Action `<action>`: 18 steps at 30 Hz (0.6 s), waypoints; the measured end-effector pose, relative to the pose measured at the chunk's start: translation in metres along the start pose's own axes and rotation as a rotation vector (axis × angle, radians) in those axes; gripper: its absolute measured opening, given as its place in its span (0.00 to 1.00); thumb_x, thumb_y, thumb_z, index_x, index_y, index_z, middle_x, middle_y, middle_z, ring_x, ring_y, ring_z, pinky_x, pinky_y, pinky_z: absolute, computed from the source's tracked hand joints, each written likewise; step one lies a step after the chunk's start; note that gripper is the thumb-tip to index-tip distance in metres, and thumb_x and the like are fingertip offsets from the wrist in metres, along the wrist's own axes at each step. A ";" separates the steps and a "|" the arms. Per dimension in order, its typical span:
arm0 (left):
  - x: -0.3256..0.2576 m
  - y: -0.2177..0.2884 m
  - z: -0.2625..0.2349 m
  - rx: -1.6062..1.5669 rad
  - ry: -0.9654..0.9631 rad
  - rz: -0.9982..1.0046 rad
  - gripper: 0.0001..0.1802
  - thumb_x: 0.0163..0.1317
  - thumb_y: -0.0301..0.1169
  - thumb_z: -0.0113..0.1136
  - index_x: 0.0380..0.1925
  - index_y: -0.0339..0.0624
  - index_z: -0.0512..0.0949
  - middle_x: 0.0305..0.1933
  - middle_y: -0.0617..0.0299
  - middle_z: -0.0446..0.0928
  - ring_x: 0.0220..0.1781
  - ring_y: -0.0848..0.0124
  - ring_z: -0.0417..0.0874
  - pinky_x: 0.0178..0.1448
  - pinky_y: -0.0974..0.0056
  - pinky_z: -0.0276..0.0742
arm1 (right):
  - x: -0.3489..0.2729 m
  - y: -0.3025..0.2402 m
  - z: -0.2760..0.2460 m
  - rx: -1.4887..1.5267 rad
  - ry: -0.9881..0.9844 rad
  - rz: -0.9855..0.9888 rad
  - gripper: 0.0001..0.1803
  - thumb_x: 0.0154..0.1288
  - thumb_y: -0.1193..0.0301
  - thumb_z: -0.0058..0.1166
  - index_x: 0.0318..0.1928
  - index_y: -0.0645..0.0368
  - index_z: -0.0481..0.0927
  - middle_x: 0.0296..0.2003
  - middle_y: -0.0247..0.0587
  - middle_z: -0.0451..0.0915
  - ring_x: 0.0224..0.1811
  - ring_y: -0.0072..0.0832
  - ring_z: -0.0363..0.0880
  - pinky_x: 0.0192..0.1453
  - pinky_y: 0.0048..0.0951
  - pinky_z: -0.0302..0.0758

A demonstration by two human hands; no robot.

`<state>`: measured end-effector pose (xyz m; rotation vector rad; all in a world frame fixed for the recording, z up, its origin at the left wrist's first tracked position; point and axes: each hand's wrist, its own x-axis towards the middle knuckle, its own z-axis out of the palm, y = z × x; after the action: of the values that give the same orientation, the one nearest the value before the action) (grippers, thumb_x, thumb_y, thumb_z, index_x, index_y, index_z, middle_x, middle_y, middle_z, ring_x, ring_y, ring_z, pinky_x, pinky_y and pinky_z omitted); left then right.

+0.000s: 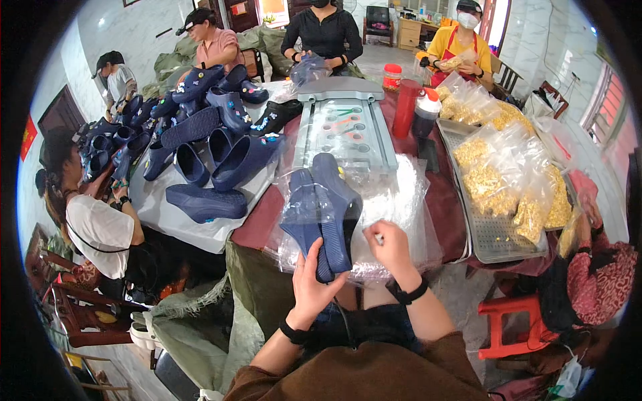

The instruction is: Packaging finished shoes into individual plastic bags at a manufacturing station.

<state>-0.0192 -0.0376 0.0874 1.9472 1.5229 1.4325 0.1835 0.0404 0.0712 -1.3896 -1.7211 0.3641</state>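
My left hand (313, 281) grips the near ends of a pair of navy clogs (328, 214), its thumb and fingers spread round them. The two clogs lie side by side, with ridged soles partly showing. Clear plastic film lies about them; I cannot tell whether they are fully inside a bag. Just to the right, my right hand (389, 244) is closed with its fingers curled, above a stack of clear plastic bags (401, 200). Whatever its fingertips pinch, if anything, is too small to make out.
A grey panel-like device (348, 134) stands beyond the clogs. Many navy clogs (200, 127) are heaped on the left. To the right are a red cup (406, 107), a dark bottle (426, 113) and a metal tray (495, 247) with bags of yellow pieces (498, 174). Several people work around the table.
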 end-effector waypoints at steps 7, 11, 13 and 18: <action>0.006 0.004 0.011 -0.040 -0.092 0.067 0.49 0.45 0.37 0.81 0.68 0.38 0.69 0.54 0.40 0.74 0.55 0.43 0.79 0.58 0.49 0.76 | -0.049 -0.018 -0.042 0.296 -0.416 -0.030 0.05 0.65 0.74 0.60 0.37 0.64 0.82 0.33 0.49 0.82 0.36 0.47 0.83 0.41 0.38 0.79; 0.014 0.011 0.019 -0.042 -0.404 0.032 0.51 0.53 0.43 0.78 0.74 0.45 0.62 0.63 0.27 0.66 0.59 0.33 0.76 0.62 0.43 0.76 | -0.077 -0.014 -0.050 0.189 -0.271 0.133 0.14 0.63 0.74 0.63 0.49 0.63 0.80 0.42 0.51 0.82 0.42 0.48 0.83 0.49 0.40 0.80; 0.016 0.008 0.020 -0.052 -0.476 0.103 0.52 0.54 0.44 0.77 0.75 0.47 0.60 0.65 0.25 0.64 0.61 0.32 0.75 0.63 0.43 0.75 | -0.081 -0.026 -0.055 0.255 -0.087 0.059 0.37 0.59 0.72 0.69 0.67 0.62 0.68 0.56 0.58 0.76 0.53 0.53 0.80 0.55 0.44 0.79; 0.014 0.000 0.005 -0.238 -0.372 0.149 0.34 0.57 0.32 0.73 0.64 0.39 0.75 0.60 0.42 0.79 0.51 0.53 0.85 0.54 0.57 0.82 | -0.079 -0.026 -0.055 -0.005 -0.021 -0.072 0.58 0.51 0.66 0.77 0.78 0.62 0.53 0.66 0.62 0.66 0.62 0.57 0.73 0.59 0.46 0.78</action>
<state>-0.0158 -0.0239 0.0917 2.0667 1.0171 1.1578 0.2090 -0.0551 0.0864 -1.3280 -1.7853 0.3354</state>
